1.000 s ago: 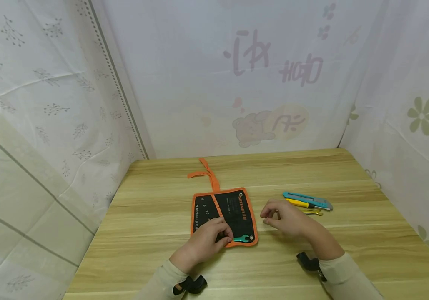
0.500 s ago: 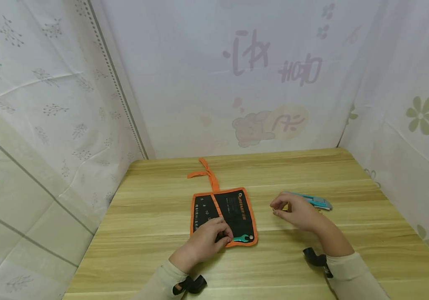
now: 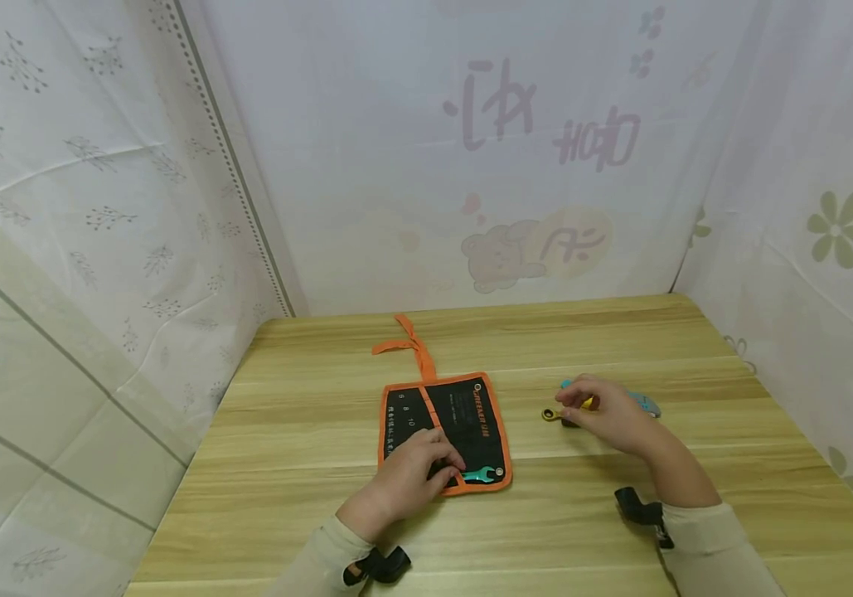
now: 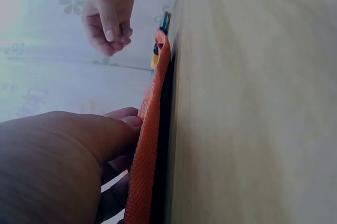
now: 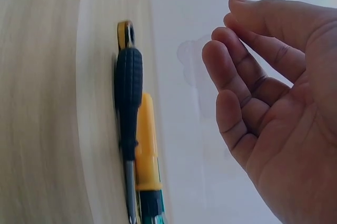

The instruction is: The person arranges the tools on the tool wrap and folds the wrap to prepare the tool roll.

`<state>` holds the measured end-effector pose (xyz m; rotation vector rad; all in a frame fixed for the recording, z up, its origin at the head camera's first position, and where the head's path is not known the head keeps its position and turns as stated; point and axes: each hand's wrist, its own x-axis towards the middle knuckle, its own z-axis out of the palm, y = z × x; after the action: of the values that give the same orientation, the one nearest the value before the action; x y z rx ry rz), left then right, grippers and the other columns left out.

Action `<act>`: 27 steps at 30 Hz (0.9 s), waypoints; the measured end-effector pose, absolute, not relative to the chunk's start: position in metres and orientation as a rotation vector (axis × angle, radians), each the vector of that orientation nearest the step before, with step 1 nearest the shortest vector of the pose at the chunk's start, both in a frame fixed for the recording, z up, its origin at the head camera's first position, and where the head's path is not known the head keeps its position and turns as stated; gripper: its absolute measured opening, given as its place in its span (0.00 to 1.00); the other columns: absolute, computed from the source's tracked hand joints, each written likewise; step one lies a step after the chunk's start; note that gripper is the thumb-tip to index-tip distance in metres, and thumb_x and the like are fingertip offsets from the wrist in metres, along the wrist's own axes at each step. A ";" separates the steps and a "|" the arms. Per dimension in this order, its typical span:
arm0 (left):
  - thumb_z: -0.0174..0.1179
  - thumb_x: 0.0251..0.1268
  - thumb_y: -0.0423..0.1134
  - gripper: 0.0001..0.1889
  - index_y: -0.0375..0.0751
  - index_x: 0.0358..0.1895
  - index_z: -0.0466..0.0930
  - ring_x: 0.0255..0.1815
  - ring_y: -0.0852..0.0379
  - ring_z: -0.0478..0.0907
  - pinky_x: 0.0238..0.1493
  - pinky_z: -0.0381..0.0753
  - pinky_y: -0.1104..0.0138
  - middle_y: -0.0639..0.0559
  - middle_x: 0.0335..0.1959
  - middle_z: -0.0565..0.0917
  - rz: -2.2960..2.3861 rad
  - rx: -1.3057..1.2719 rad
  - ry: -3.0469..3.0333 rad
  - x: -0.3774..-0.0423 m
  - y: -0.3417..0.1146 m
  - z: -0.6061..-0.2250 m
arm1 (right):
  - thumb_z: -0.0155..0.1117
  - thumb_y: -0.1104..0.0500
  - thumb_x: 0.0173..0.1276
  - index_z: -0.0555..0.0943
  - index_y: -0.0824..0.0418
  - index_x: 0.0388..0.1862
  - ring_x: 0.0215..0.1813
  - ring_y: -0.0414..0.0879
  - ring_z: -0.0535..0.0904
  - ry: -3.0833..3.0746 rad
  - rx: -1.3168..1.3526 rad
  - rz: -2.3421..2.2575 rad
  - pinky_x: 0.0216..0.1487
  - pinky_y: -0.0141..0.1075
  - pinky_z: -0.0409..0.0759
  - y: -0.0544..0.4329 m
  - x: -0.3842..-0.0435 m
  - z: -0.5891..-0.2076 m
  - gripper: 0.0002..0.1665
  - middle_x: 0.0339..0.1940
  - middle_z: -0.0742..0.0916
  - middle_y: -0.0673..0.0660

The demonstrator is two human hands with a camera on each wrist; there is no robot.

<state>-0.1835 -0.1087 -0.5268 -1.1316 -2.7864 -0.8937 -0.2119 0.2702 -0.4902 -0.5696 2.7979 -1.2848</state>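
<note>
Black, one pouch (image 3: 468, 427) touches the left hand (image 3: 413, 474), grip unclear; one screwdriver (image 5: 130, 82) lies near the released right hand (image 3: 608, 413).

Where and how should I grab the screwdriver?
Probably by its handle, pinched from above and the near side: the handle is ribbed and thicker than the slim metal shaft, and the yellow tool lies close along the far side.

L hand (image 3: 413, 474) touches blk pouch (image 3: 472, 427), R hand (image 3: 611, 416) nr teal cutter (image 3: 647, 404).
</note>
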 end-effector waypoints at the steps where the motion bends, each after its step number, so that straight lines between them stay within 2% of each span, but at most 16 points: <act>1: 0.67 0.75 0.41 0.05 0.59 0.46 0.89 0.44 0.67 0.73 0.47 0.79 0.69 0.69 0.41 0.77 -0.886 -1.122 -2.792 -0.184 -0.109 -0.527 | 0.71 0.61 0.74 0.88 0.58 0.51 0.46 0.42 0.81 2.809 -0.561 -1.278 0.46 0.39 0.78 0.272 -0.212 -0.490 0.09 0.45 0.87 0.48; 7: 0.67 0.75 0.41 0.05 0.57 0.47 0.89 0.43 0.66 0.74 0.47 0.79 0.68 0.67 0.40 0.78 -0.854 -1.104 -2.816 -0.186 -0.110 -0.524 | 0.71 0.58 0.75 0.88 0.56 0.52 0.45 0.42 0.81 2.879 -0.505 -1.231 0.45 0.38 0.78 0.286 -0.213 -0.490 0.09 0.43 0.86 0.44; 16: 0.67 0.76 0.44 0.06 0.56 0.48 0.90 0.39 0.68 0.74 0.42 0.78 0.70 0.67 0.40 0.78 -0.755 -1.080 -2.848 -0.188 -0.110 -0.523 | 0.71 0.54 0.75 0.87 0.59 0.53 0.45 0.44 0.81 2.916 -0.432 -1.220 0.44 0.36 0.78 0.307 -0.216 -0.493 0.14 0.43 0.87 0.47; 22: 0.67 0.75 0.40 0.06 0.54 0.49 0.90 0.35 0.69 0.73 0.38 0.78 0.71 0.65 0.39 0.79 -0.749 -1.105 -2.831 -0.190 -0.112 -0.523 | 0.71 0.55 0.76 0.87 0.61 0.55 0.45 0.46 0.81 2.931 -0.379 -1.199 0.45 0.37 0.79 0.314 -0.215 -0.492 0.15 0.43 0.88 0.48; 27: 0.67 0.75 0.39 0.05 0.55 0.47 0.89 0.36 0.69 0.75 0.38 0.79 0.71 0.64 0.40 0.80 -0.742 -1.105 -2.834 -0.192 -0.113 -0.523 | 0.70 0.56 0.76 0.87 0.62 0.56 0.46 0.48 0.81 2.940 -0.351 -1.190 0.45 0.38 0.80 0.320 -0.217 -0.495 0.15 0.44 0.88 0.50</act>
<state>-0.1916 -0.1130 -0.5231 -1.1046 -2.8342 -0.7419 -0.2168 0.3198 -0.4953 -0.3513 2.9397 -1.1901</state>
